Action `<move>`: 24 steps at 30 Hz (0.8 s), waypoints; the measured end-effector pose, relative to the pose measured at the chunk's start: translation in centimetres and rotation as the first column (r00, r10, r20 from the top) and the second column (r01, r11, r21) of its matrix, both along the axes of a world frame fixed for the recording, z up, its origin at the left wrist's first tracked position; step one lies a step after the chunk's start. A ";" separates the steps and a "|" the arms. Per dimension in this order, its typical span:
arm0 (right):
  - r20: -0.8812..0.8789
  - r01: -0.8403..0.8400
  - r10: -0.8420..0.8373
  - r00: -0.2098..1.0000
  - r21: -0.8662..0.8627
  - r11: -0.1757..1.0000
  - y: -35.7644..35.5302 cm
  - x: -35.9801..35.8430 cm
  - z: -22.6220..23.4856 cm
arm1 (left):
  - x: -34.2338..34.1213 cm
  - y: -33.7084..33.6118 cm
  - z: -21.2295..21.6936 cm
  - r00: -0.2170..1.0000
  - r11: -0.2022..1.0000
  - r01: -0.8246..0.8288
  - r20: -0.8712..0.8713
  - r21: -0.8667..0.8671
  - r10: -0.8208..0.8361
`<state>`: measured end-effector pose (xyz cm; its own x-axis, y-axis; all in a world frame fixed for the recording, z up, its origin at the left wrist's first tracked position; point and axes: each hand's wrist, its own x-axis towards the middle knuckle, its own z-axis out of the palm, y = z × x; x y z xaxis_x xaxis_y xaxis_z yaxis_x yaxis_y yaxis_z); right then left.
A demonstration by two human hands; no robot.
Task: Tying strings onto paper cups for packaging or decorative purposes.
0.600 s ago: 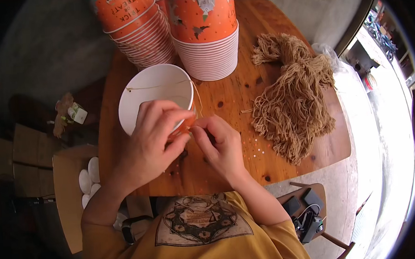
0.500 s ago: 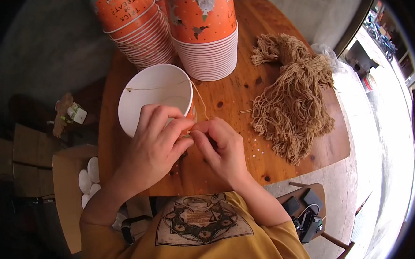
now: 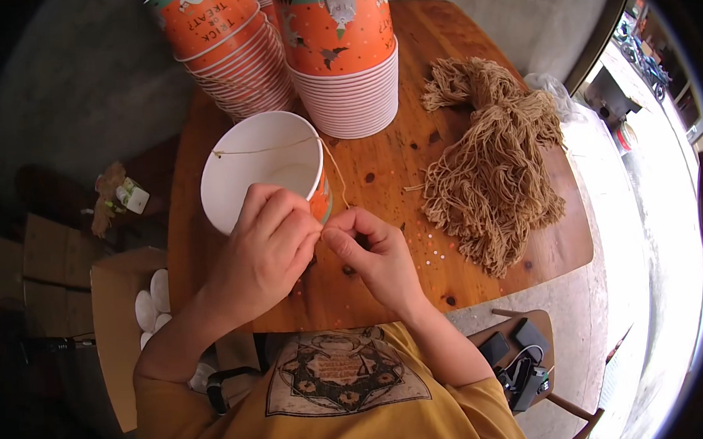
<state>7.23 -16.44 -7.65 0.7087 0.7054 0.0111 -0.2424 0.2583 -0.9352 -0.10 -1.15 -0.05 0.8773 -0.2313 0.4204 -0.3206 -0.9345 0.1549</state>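
A paper bucket (image 3: 234,174), white inside and orange outside, lies tilted on the table with its mouth facing me. A thin tan string (image 3: 336,166) comes through a hole in its wall, crosses the mouth and hangs over the right rim to my fingers. My left hand (image 3: 264,252) is closed in a pinch in front of the bucket's lower rim. Thumb and forefinger of my right hand (image 3: 375,254) are pinched against the left fingertips, on the string. The string's end is hidden between the fingers.
Two stacks of nested orange paper buckets, one on the right (image 3: 345,93) and one leaning at the left (image 3: 236,74), stand at the back. A heap of tan strings (image 3: 496,172) lies on the wooden table (image 3: 402,272). A cardboard box (image 3: 115,343) holds white round pieces. Phones rest on a stool (image 3: 544,325).
My left fingers have curled in and drawn slightly down, and both hands' fingertips now meet a little lower. More of the bucket's orange side shows. The bucket stays in place.
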 end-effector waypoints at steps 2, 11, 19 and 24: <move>-0.016 0.022 -0.021 1.000 0.034 0.999 0.2 -0.2 -0.3 | 0.0 0.4 -0.3 1.000 0.996 0.000 -0.028 -0.087 -0.002; 0.257 0.295 -0.267 0.929 -0.079 0.952 2.4 0.4 -1.6 | 0.9 3.3 -0.5 0.894 0.749 -0.323 -0.446 -0.579 0.041; 0.271 0.345 -0.309 0.912 -0.097 0.933 4.1 1.7 -1.5 | 1.7 4.2 -0.8 0.838 0.706 -0.376 -0.546 -0.600 -0.018; 0.261 0.332 -0.302 0.917 -0.078 0.940 4.5 2.0 -1.4 | 2.0 4.4 -1.3 0.833 0.661 -0.385 -0.551 -0.644 -0.052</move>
<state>9.22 -11.97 -9.08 0.8817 0.4504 0.1404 0.0708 0.1678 -0.9833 1.90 3.25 -1.37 0.9870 0.1163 -0.1108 0.1538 -0.4856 0.8605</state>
